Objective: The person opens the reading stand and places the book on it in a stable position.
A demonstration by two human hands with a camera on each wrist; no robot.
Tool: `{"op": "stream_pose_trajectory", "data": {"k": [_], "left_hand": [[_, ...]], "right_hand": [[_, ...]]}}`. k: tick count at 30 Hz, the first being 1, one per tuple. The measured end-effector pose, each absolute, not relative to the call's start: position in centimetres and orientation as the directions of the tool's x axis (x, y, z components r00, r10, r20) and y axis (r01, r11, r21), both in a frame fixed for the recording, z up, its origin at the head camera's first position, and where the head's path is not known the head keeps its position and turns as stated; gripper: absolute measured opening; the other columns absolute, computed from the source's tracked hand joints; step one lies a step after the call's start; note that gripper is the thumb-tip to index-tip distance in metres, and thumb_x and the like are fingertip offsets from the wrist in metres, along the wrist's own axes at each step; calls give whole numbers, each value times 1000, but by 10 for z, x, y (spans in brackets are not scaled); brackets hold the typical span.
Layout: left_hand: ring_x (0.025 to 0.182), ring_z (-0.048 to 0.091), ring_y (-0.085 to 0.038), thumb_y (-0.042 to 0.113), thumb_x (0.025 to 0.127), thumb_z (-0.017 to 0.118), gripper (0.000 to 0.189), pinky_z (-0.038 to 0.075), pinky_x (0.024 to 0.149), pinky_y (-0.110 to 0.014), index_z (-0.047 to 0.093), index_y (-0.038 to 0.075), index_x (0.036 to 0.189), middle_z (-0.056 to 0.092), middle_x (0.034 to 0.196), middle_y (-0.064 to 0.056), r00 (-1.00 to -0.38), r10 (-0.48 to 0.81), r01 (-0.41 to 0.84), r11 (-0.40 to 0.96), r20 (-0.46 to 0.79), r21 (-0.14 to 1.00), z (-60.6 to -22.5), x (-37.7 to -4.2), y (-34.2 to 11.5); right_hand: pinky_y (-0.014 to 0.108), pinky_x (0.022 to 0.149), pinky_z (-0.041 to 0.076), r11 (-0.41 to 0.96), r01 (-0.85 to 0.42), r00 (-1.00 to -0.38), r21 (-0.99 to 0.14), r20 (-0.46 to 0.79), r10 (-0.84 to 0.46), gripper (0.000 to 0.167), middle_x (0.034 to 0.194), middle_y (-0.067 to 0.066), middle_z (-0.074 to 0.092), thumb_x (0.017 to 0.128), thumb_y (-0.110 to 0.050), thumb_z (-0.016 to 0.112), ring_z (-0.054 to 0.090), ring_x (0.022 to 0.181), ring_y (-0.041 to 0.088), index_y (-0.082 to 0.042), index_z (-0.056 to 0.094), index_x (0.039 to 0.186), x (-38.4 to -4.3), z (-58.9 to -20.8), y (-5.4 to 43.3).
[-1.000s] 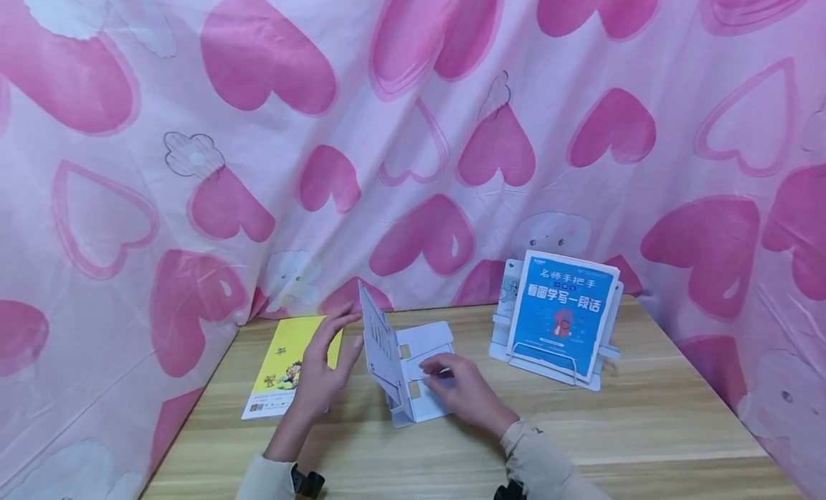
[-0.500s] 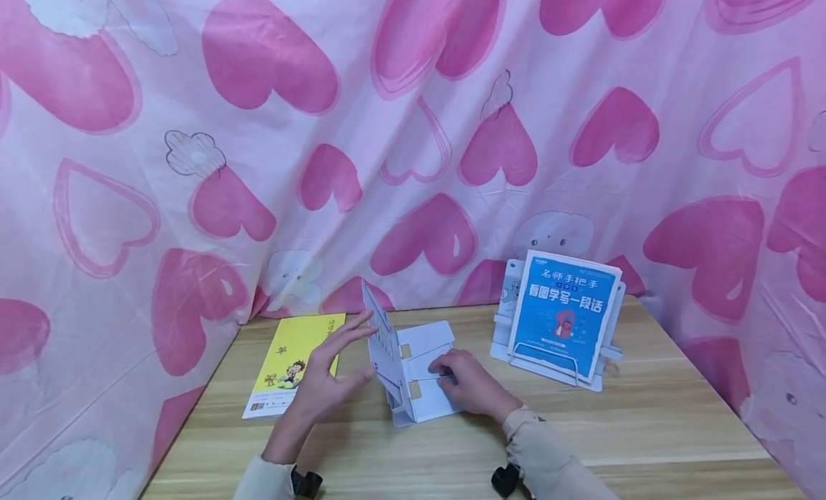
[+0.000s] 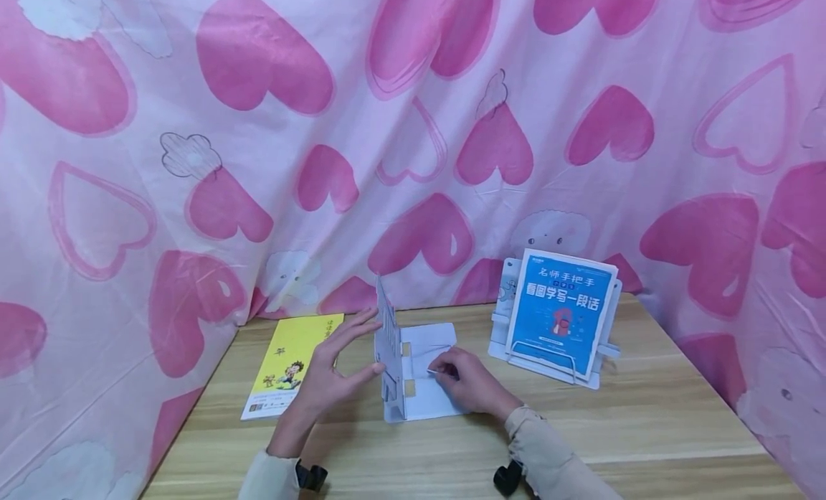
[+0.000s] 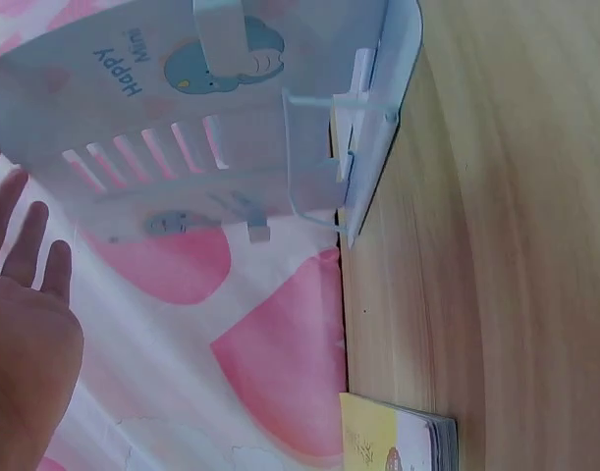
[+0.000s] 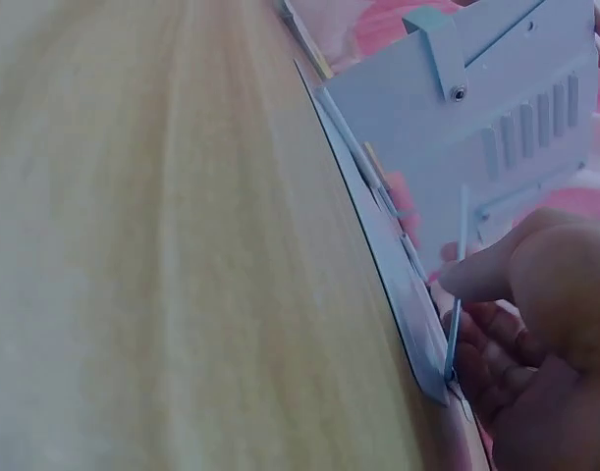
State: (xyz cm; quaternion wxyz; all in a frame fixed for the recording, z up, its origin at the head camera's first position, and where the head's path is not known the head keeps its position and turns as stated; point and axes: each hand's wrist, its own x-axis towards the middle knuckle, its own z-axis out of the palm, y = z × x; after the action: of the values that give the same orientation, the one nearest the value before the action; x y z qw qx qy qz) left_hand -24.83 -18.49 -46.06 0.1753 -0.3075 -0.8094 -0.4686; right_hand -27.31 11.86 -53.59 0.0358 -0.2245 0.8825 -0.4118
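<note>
A light blue folding book stand stands mid-table, its slotted panel nearly upright and its flat base plate spread to the right. "Happy Mini", a cartoon animal and a wire page holder show on the panel's face in the left wrist view. My left hand is at that face with fingers extended, the fingertips right at the panel's edge in the head view. Over the base plate, my right hand pinches a thin metal wire between thumb and curled fingers, behind the panel.
A yellow booklet lies on the table to the left, partly behind my left hand. At the back right, a second stand holds a blue-covered book. A pink heart-print curtain hangs behind the table.
The stand's panel has swung from leaning left to nearly upright, and my left hand has moved slightly right with it. My right hand has shifted slightly right, still over the base plate.
</note>
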Motion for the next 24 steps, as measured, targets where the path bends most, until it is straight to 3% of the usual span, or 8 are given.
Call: {"op": "stream_pose_trajectory", "data": {"k": [4, 9, 14, 20, 24], "left_hand": [[155, 49, -30, 16, 91, 88, 59, 35, 128, -23, 69, 23, 146, 59, 161, -5, -722, 322, 692, 362, 612, 625, -460, -251, -187], [147, 58, -26, 10, 93, 86, 53, 41, 124, -21, 72, 21, 142, 66, 154, -6, -687, 319, 726, 339, 652, 599, -461, -257, -190], [136, 67, -19, 1, 94, 82, 48, 50, 117, -21, 73, 15, 139, 73, 144, -11, -655, 331, 756, 278, 679, 593, -461, -261, -188], [125, 73, -9, 1, 98, 78, 44, 64, 99, -32, 72, 11, 141, 74, 141, -10, -686, 335, 724, 240, 645, 646, -461, -260, -187], [126, 72, -9, 3, 99, 78, 43, 65, 97, -33, 72, 12, 141, 74, 143, -8, -694, 349, 715, 233, 630, 659, -462, -258, -182]], "right_hand": [[26, 93, 58, 519, -382, -896, -765, 167, -412, 22, 116, -8, 70, 105, -11, 69, 63, 103, 10, -19, 77, 124, -269, -535, 118], [27, 99, 59, 468, -388, -892, -794, 195, -408, 26, 126, -4, 75, 106, -13, 68, 69, 112, 11, -17, 75, 130, -266, -535, 115], [28, 103, 59, 412, -365, -886, -835, 176, -428, 31, 135, 2, 75, 107, -14, 66, 71, 120, 15, -14, 72, 137, -263, -534, 112], [30, 104, 60, 423, -383, -859, -821, 149, -489, 40, 136, 3, 73, 109, -20, 64, 68, 118, 12, -11, 66, 148, -259, -530, 106], [32, 104, 59, 445, -382, -857, -810, 129, -500, 44, 133, 2, 73, 109, -24, 64, 65, 114, 9, -12, 63, 151, -258, -531, 103]]}}
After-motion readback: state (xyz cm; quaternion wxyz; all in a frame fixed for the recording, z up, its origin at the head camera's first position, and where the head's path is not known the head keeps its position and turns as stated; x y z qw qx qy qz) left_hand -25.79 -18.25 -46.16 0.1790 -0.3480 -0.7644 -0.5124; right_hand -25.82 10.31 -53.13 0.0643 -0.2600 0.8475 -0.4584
